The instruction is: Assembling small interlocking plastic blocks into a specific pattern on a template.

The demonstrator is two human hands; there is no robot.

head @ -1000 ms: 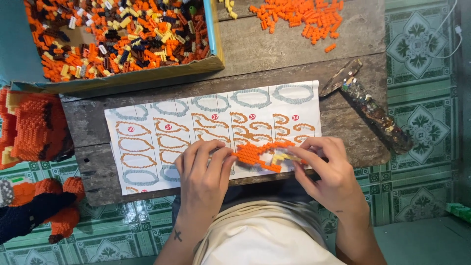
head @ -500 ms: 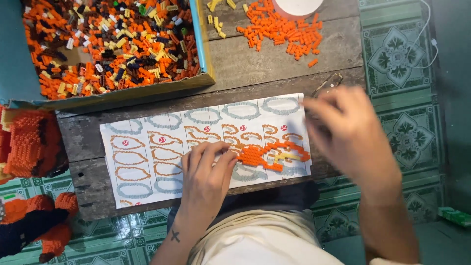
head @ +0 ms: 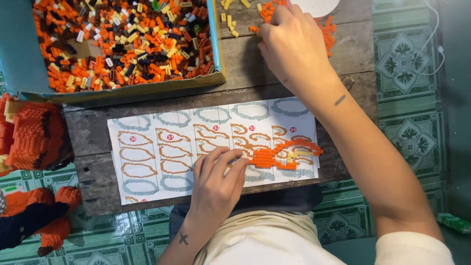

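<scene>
My left hand (head: pixel 216 181) rests flat on a white instruction sheet (head: pixel 147 152) printed with outlined shapes, fingertips touching a flat orange piece built of small bricks (head: pixel 274 156) that lies on the sheet. My right hand (head: pixel 294 46) is stretched to the far side of the wooden table (head: pixel 245 64), fingers curled down over a loose pile of orange bricks (head: pixel 326 27). I cannot tell whether it holds a brick.
An open teal box (head: pixel 122 44) full of orange, yellow, brown and white bricks sits at the back left. Built orange brick blocks (head: pixel 34 132) and an orange-and-black piece (head: pixel 34 216) lie left, off the table. A white round object (head: pixel 316 6) touches the pile. Green patterned floor tiles surround.
My right hand left the orange piece on the sheet and moved up and away to the loose orange pile. The left hand stayed on the sheet.
</scene>
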